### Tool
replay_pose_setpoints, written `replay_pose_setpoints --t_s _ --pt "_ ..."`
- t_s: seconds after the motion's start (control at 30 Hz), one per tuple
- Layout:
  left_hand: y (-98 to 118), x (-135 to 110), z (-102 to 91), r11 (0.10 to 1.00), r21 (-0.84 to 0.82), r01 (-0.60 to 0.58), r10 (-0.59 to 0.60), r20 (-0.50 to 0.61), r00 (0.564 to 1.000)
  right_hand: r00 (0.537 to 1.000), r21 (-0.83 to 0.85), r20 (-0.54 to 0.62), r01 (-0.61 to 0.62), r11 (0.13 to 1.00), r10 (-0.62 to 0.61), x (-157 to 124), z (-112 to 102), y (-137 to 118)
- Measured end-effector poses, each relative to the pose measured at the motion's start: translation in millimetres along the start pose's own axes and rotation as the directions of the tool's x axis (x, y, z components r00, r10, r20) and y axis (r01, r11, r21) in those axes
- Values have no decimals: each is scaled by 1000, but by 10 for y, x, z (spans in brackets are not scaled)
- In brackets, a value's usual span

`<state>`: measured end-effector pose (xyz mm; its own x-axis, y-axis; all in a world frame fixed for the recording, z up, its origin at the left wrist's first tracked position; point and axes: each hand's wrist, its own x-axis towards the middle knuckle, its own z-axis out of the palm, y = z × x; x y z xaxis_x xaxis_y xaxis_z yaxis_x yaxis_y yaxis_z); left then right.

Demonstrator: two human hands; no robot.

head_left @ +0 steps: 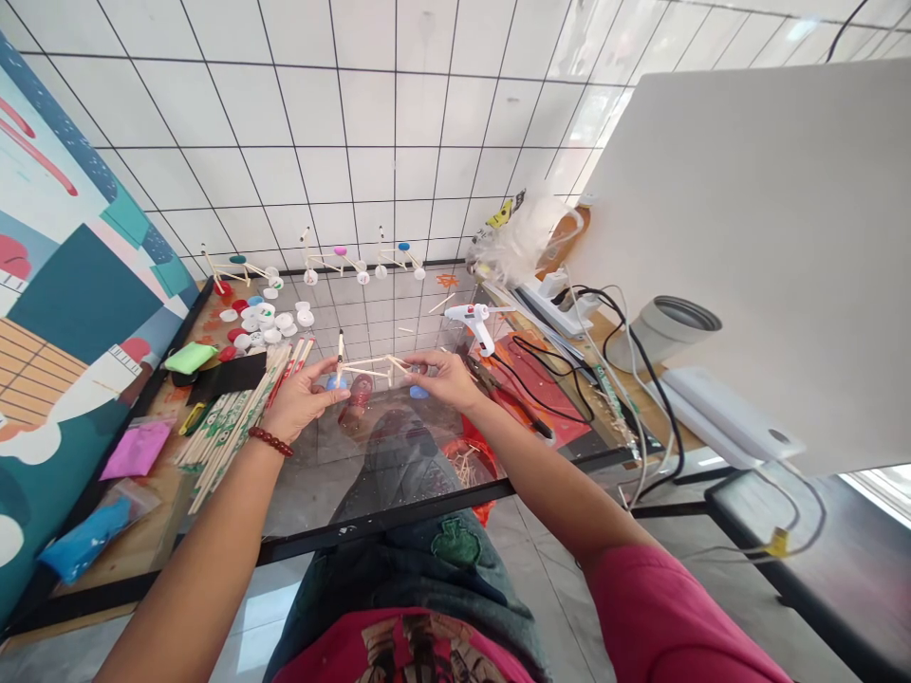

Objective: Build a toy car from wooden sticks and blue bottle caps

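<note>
Between my two hands is a small bicycle model (366,365) built of wooden sticks, with an upright dark-tipped stick at its left end. My left hand (307,396) pinches that left end, beside a blue bottle cap (337,382) that looks like a wheel. At the other end, the fingers of my right hand (442,378) are closed on the sticks. A second blue bottle cap (418,392) shows just below them; whether it is joined to the frame I cannot tell. Farther back stand several similar models, among them one with a pink seat (341,251).
Loose bottle caps (274,324) and printed chopsticks (232,422) lie at the left, near bags of pink clay (139,448) and blue clay (92,539). On the right are a white glue gun (475,321), pliers (512,403), cables and a power strip (555,308). A tiled wall stands behind.
</note>
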<state>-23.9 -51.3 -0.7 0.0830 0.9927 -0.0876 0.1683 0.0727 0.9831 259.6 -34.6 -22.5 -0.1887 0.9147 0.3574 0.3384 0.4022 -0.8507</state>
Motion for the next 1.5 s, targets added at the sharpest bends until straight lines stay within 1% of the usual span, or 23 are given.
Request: replay_pose_setpoints --t_s 0.13,0.27,0.33,0.4,0.47,0.53,0.63,0.73,0.8,0.9,1.07,1.17,1.33,1.5 --pt "7 -3 12 1000 2 -2 2 -17 1000 1000 -12 -3 8 1000 -8 -16 -6 -39" --pt "-2 -7 9 1000 24 0 1 -5 1000 996 46 -82 35 998 -32 8 -73 -57" --pt "-10 -7 -4 999 36 -6 6 7 1000 992 63 -130 11 998 -3 34 -144 -37" --pt "-12 -8 -20 999 39 -9 9 14 1000 987 55 -152 -44 998 52 47 -233 -15" --pt "-5 -11 -35 999 33 -4 3 18 1000 987 25 -119 -107 994 109 32 -325 -12" --pt "9 -16 -44 1000 24 2 -3 23 1000 989 -39 -37 -143 989 142 -6 -395 -28" --pt "35 -28 -44 1000 17 -2 2 30 1000 985 -179 115 -106 978 128 -68 -418 -54" --pt "56 -39 -30 1000 9 -8 8 21 1000 976 -277 195 -41 960 98 -91 -355 -48" --pt "55 -39 -22 1000 0 -4 4 8 1000 975 -295 203 -32 955 96 -86 -303 -38" --pt "12 -21 -27 1000 7 -13 13 -3 1000 966 -268 230 -50 962 114 -73 -258 -39" --pt "-81 16 -55 996 75 -52 49 43 998 957 -255 271 -29 966 100 -60 -238 -37" --pt "-50 8 -42 993 109 -38 32 52 998 959 -256 272 -10 967 82 -53 -232 -5" --pt "63 -24 -33 997 71 -7 2 74 997 953 -275 291 3 961 81 -49 -248 19" --pt "63 -28 -83 999 31 9 -13 109 994 951 -251 304 19 968 60 -57 -267 26"
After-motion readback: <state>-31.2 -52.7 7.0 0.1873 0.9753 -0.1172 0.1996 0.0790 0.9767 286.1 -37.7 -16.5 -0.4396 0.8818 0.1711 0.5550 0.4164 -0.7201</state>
